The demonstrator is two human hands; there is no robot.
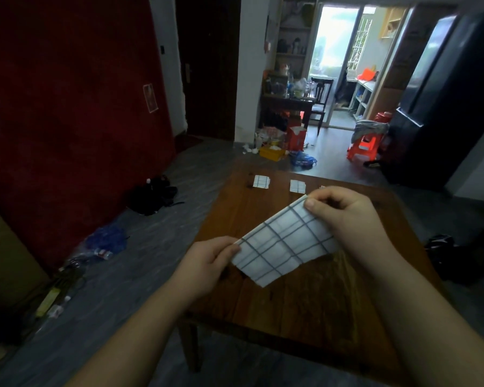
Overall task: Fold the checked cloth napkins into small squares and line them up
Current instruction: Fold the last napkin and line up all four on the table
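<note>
A white napkin with grey checks (284, 243) hangs in the air above the wooden table (305, 297), folded into a long strip that slants from lower left to upper right. My left hand (207, 263) pinches its lower left end. My right hand (344, 210) pinches its upper right corner between thumb and fingers. Two small folded checked squares lie in a row near the table's far edge: one at the left (261, 182), one to its right (297, 186). A sliver of a third piece (322, 187) shows just behind my right hand, mostly hidden.
The table stands on a grey floor. Dark bags (154, 195) and a blue bundle (104, 240) lie on the floor to the left, by a red wall. Boxes and litter (277, 146), an orange stool (365, 148) and a black fridge (444, 93) are beyond the table.
</note>
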